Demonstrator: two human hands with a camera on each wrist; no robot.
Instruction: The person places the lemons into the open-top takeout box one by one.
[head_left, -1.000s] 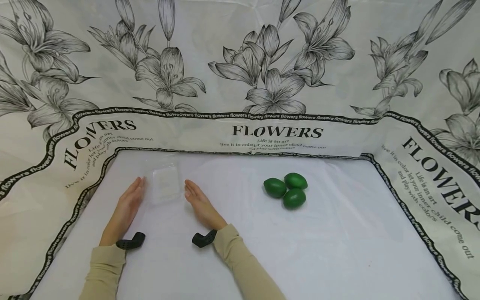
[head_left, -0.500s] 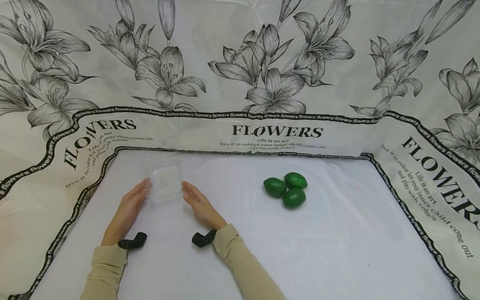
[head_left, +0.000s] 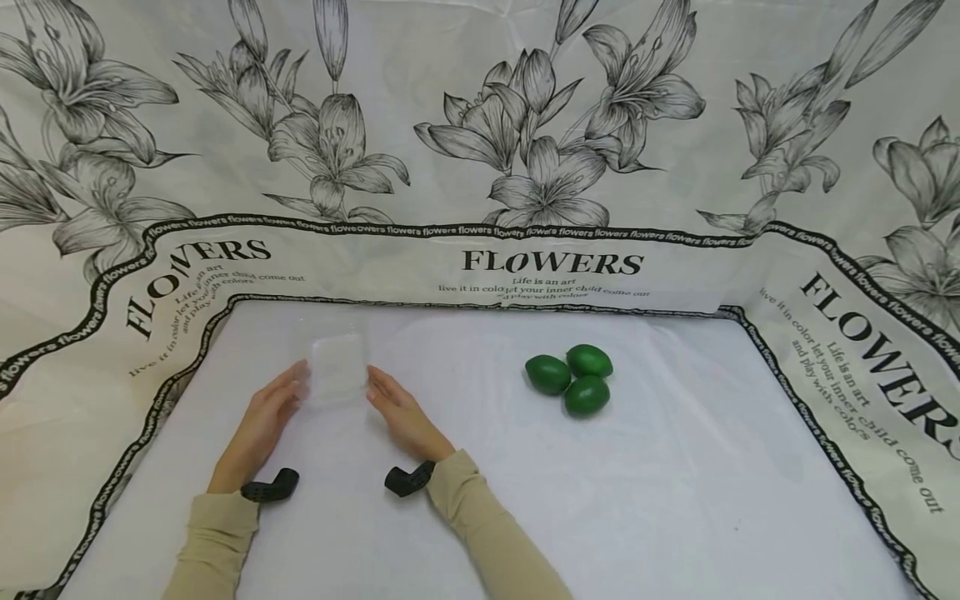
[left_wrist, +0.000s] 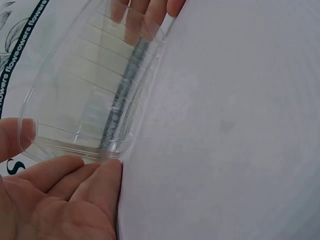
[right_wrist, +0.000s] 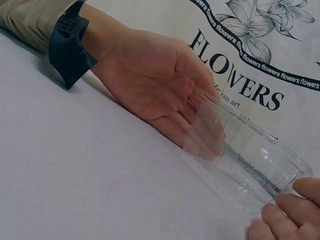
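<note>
A clear plastic box [head_left: 337,362] with ribbed walls sits on the white cloth, left of the middle in the head view. My left hand [head_left: 262,421] is at its left side, fingers extended against the wall. In the left wrist view that hand's thumb [left_wrist: 20,136] lies by the rim of the clear box [left_wrist: 85,90]. At the opposite side, my right hand [head_left: 405,417] has its fingertips at the wall. The right wrist view catches only part of this right hand [right_wrist: 295,215], beside the box's near end, with the left palm [right_wrist: 155,80] facing it.
Three green limes [head_left: 588,395] lie in a cluster to the right of the box. A black device [head_left: 272,486] is worn at each wrist. Behind the table surface rises a white cloth [head_left: 551,279] printed with flowers and lettering.
My left hand has moved rightward, up to the box's side, and the box has shifted slightly right. The right hand has barely moved. The limes lie as before.
</note>
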